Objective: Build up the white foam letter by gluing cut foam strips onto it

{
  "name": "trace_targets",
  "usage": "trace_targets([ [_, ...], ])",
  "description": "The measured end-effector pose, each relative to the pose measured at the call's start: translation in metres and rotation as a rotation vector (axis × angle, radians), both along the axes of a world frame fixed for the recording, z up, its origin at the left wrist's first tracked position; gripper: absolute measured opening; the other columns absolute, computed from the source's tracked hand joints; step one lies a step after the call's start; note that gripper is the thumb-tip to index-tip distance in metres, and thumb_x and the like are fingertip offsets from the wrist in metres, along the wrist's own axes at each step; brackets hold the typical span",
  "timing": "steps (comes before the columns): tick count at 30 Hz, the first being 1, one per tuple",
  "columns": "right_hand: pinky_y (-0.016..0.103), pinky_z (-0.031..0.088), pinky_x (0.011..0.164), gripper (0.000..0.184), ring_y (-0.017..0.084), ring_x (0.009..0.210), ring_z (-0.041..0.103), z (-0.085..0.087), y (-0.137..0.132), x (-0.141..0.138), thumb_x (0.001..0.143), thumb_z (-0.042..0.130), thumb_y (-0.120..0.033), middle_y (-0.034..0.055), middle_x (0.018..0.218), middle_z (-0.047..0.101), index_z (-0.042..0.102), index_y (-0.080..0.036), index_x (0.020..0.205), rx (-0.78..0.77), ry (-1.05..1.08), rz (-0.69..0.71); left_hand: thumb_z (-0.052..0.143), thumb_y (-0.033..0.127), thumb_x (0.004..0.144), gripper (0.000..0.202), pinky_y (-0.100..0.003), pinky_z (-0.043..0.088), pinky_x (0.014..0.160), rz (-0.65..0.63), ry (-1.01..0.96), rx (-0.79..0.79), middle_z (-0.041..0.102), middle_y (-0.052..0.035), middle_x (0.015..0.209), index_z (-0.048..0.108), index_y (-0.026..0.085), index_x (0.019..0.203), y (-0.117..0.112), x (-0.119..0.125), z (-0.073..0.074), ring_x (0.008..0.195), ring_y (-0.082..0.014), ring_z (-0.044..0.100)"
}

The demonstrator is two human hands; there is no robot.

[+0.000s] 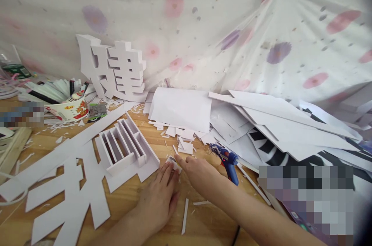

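In the head view, what matters most is how the small white piece (169,159) sits between the two hands. It lies flat on the table (162,222), at the fingertips of the left hand (159,186) and just left of the right hand (193,166)'s fingertips. Both hands are close to it, the left one resting over it. The fingers cover so much of the piece that I cannot tell its long axis.

The left hand is palm down, its fingers close together and pointing away from the person — more a flat press than a pinch, by the look of it, though I cannot tell what the thumb does. The right forearm comes in from the lower right, with the back of the hand up and the fingers reaching left across the ends of the left fingers. Its grip looks narrow; a grey and yellow sliver, possibly a blade, shows by the fingertips, but I cannot tell whether the hand holds it.

The ribbed white panel (119,174) rests just left of the hands, its ribs slanting away to the upper left. The blue glue gun (229,157) lies to the right — near the right hand, yet apart from it.
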State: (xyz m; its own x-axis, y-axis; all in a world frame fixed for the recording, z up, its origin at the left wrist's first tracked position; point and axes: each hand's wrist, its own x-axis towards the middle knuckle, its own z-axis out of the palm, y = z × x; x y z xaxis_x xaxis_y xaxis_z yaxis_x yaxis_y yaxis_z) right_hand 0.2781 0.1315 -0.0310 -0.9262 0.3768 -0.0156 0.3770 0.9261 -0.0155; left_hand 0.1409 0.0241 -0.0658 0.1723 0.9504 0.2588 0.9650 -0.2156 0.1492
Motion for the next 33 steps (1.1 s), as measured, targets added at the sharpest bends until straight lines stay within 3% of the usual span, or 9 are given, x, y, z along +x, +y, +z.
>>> trace_targets([
  [6,0.028,0.038,0.057,0.058,0.019,0.076,0.054,-0.015,0.0,0.014,0.075,0.043,-0.009,0.0106,0.098,0.063,0.04,-0.022,0.132,-0.029,0.083,-0.057,0.046,0.024,0.08,0.046,-0.044,0.043,0.096,0.001,-0.013,-0.011,0.047,-0.0183,0.131,0.048,0.01,0.124,0.0,-0.001,0.0,0.122,-0.0304,0.042],
  [12,0.027,0.036,0.054,0.083,0.019,0.078,0.054,-0.02,0.002,0.028,0.061,0.05,-0.003,0.0087,0.108,0.059,0.028,-0.024,0.138,0.133,-0.081,0.02,0.046,0.024,0.08,0.046,-0.045,0.044,0.095,0.01,0.029,-0.016,0.047,-0.0182,0.131,0.049,0.01,0.124,0.0,0.0,0.001,0.121,-0.0306,0.044],
  [17,0.028,0.027,0.041,0.098,0.017,0.063,0.052,-0.021,0.0,0.039,0.054,0.052,-0.003,0.0041,0.084,0.061,0.011,-0.018,0.142,0.21,-0.156,-0.002,0.047,0.023,0.079,0.045,-0.043,0.045,0.094,0.025,0.046,-0.022,0.049,-0.0159,0.13,0.049,0.012,0.123,-0.001,0.0,0.002,0.12,-0.029,0.045],
  [22,0.03,0.028,0.042,0.095,0.019,0.068,0.052,-0.02,-0.007,0.051,0.056,0.05,-0.004,0.0075,0.1,0.06,0.012,-0.017,0.142,0.29,-0.148,0.029,0.047,0.024,0.08,0.046,-0.043,0.046,0.093,0.023,0.039,0.012,0.05,-0.0159,0.129,0.048,0.013,0.124,-0.001,-0.001,-0.002,0.119,-0.0296,0.045],
  [25,0.028,0.034,0.046,0.091,0.017,0.066,0.053,-0.022,-0.01,0.056,0.059,0.047,-0.002,0.0056,0.093,0.061,0.013,-0.019,0.142,0.257,-0.119,-0.035,0.047,0.024,0.079,0.045,-0.043,0.046,0.092,0.019,0.027,0.035,0.05,-0.0157,0.128,0.048,0.013,0.123,-0.001,-0.002,-0.004,0.119,-0.0297,0.046],
  [29,0.024,0.038,0.049,0.083,0.015,0.067,0.058,-0.022,-0.014,0.058,0.066,0.046,-0.002,0.0035,0.087,0.06,0.016,-0.02,0.141,0.121,-0.081,-0.165,0.047,0.023,0.079,0.041,-0.043,0.047,0.091,0.023,0.0,0.074,0.053,-0.0155,0.123,0.05,0.012,0.118,0.001,-0.001,-0.003,0.116,-0.029,0.047],
  [33,0.023,0.043,0.059,0.062,0.015,0.072,0.06,-0.012,-0.014,0.057,0.081,0.035,-0.005,0.0037,0.089,0.06,0.024,-0.025,0.139,-0.081,0.035,-0.359,0.048,0.028,0.08,0.027,-0.045,0.045,0.091,0.031,-0.018,0.131,0.057,-0.0156,0.111,0.056,0.011,0.099,0.013,0.005,0.002,0.113,-0.0302,0.048],
])
